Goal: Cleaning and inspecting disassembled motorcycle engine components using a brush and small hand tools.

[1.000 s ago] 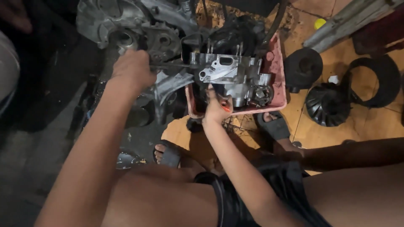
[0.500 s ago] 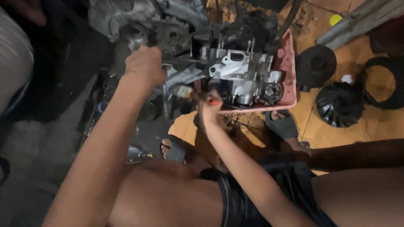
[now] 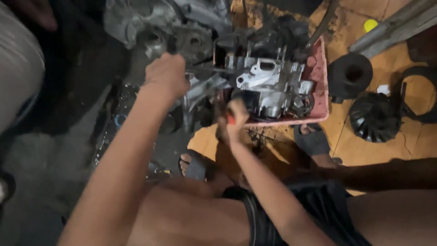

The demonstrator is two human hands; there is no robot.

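Since the earlier frames, left hand (image 3: 167, 73) has shifted slightly toward the dark grey casing; right hand (image 3: 234, 119) sits lower against the tray's near edge.

Head view: left hand clenched on a dark part at the grey engine casing (image 3: 150, 27), exact object not discernible. Right hand closed around a red-handled tool (image 3: 231, 120), just below the silver engine block (image 3: 273, 86), which lies in the pink tray (image 3: 321, 91). Black finned pulley (image 3: 375, 116) and black round cover (image 3: 350, 75) rest on the orange floor (image 3: 364, 150), right of tray.
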